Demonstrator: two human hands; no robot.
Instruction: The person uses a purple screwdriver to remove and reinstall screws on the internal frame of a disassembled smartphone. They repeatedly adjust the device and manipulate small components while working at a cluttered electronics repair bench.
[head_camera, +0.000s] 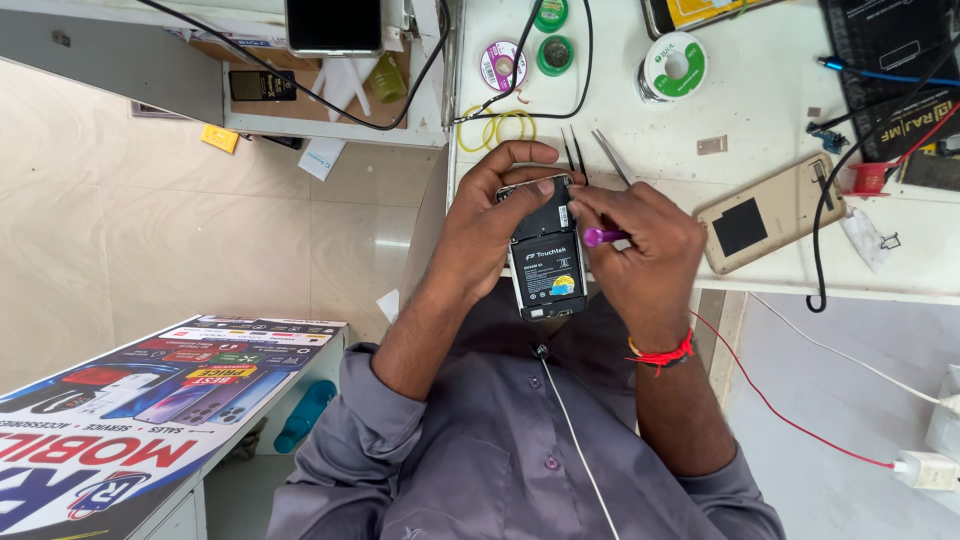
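My left hand (490, 225) grips an opened mobile phone (545, 255) with its back cover off, showing a black battery with a label. My right hand (635, 250) holds a small screwdriver with a purple handle (603, 237), its tip pressed near the phone's upper right corner. Both hands meet over my lap, just in front of the white workbench edge (800, 285).
On the bench lie tweezers (590, 155), a gold phone back cover (765, 215), solder wire spools (673, 66), a small red cup (868, 178), black and red cables, and a black mat (900, 70). A printed counter panel (150, 400) stands at lower left. A white charger (925, 468) sits at lower right.
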